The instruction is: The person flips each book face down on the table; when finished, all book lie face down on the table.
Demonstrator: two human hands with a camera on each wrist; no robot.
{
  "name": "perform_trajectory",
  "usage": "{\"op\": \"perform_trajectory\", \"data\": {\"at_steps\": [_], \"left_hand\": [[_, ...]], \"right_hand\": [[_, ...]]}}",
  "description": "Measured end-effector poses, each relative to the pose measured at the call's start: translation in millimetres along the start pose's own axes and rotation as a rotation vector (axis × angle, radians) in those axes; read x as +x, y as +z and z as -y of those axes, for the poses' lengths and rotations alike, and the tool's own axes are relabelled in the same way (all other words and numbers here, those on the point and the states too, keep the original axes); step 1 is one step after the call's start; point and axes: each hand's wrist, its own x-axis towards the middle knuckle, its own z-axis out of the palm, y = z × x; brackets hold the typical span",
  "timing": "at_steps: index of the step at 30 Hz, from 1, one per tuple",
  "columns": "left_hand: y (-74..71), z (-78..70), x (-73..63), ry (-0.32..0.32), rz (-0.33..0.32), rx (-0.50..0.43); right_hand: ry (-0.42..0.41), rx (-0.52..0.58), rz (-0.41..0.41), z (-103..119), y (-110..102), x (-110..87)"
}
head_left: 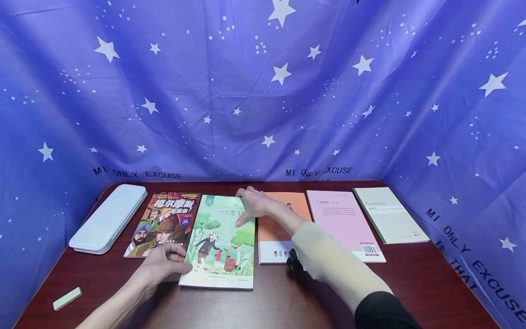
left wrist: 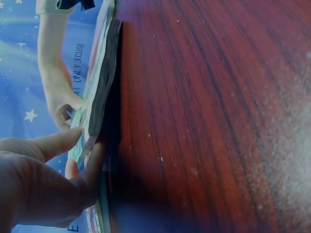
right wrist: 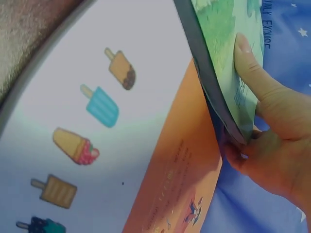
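Both hands hold a green picture book (head_left: 219, 246) whose cover shows a cat and a red scooter. My left hand (head_left: 162, 265) grips it near the lower left corner, thumb on the cover and fingers under the edge, as the left wrist view shows. At the top right corner, my right hand (head_left: 255, 203) pinches the book, thumb (right wrist: 245, 53) on the cover and fingertips curled beneath. A dark shadow lies under the book's edge in the left wrist view. It slightly overlaps a comic-style book (head_left: 164, 224) on its left.
Right of the green book lie an orange-and-white book (head_left: 273, 228) with ice-pop pictures, a pink book (head_left: 341, 224) and a cream notebook (head_left: 390, 214). A white case (head_left: 108, 217) lies far left. Near the front left is a small pale block (head_left: 67, 298). Starry blue cloth (head_left: 230, 151) surrounds the table.
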Motion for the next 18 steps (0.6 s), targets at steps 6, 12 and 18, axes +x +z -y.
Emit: {"op": "perform_trajectory", "data": {"at_steps": [6, 12, 18], "left_hand": [[-2.3, -4.4, -1.8, 0.003, -0.01, 0.05], [-8.1, -8.0, -1.3, -0.024, 0.052, -0.057], [-15.4, -17.9, 3.1, 0.012, 0.048, -0.061]], "right_hand": [[-0.048, 0.095, -0.016, -5.0, -7.9, -2.7], [-0.051, 0.24, -0.02, -17.8, -16.6, -13.5], [-0.041, 0.409, -0.043, -29.8, -22.0, -27.7]]}}
